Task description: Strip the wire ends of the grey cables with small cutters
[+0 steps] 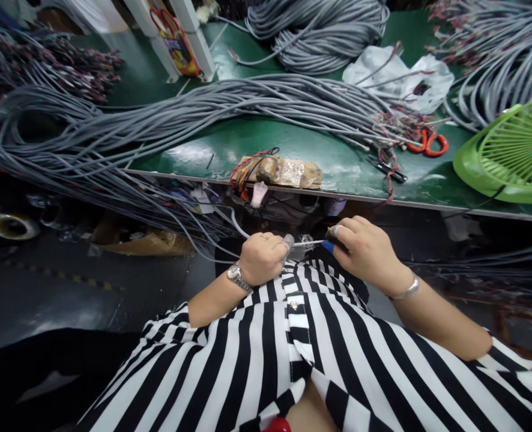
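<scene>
My left hand is closed round a grey cable just beyond the bench edge, in front of my striped shirt. Its thumb tip has a pale grey wrapping. From this fist a thin pale length of the cable runs across to my right hand. The fingers there are pinched together at its end, with something blue at the thumb and something dark by the forefinger. Whether the blue piece is a finger cover or a tool cannot be made out. Fine loose strands hang behind the stretched length.
A long bundle of grey cables lies across the green bench. Orange-handled scissors and a green fan are at the right. A taped wooden block sits at the front edge. More cable coils lie behind.
</scene>
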`<state>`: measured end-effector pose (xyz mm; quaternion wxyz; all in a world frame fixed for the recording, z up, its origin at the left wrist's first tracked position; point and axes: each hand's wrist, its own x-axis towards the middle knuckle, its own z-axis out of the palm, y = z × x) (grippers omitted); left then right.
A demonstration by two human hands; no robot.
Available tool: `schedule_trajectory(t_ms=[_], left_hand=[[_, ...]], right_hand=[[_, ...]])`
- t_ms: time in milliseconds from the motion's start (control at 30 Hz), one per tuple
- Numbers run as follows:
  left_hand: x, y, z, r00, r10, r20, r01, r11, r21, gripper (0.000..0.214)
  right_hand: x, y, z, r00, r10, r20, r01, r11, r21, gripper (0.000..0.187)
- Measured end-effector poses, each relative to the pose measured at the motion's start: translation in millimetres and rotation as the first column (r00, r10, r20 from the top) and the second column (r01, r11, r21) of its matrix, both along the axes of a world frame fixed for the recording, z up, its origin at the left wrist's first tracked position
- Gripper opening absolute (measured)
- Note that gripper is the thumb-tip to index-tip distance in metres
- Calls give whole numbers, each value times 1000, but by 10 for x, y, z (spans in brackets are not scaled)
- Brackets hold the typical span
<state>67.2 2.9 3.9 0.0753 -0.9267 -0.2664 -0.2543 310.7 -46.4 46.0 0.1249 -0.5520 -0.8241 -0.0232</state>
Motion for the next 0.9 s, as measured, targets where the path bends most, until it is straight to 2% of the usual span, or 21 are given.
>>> schedule_trajectory(t_ms=[267,533,667,800,900], left_hand=[[-28,-2,7,1000,30,-9,-30,1000,10,17],[-47,14,-14,1000,10,24,-11,1000,4,21],[-50,14,-27,1000,12,27,-10,999,-43,23],[-66,13,-57,999,26,26,-25,999,-34,23],[-73,13,-59,999,29,31,-29,1000,0,19]], right_hand=[[-50,51,-123,997,7,-76,-9,1000,-28,10],[-41,78,-135,994,-4,-105,0,999,-36,12],[-46,102,-179,988,-7,-154,-3,998,-61,12],[-66,125,-301,959,-50,-278,18,993,-114,15],[-87,137,-442,873,-114,-473,2,973,-232,17]])
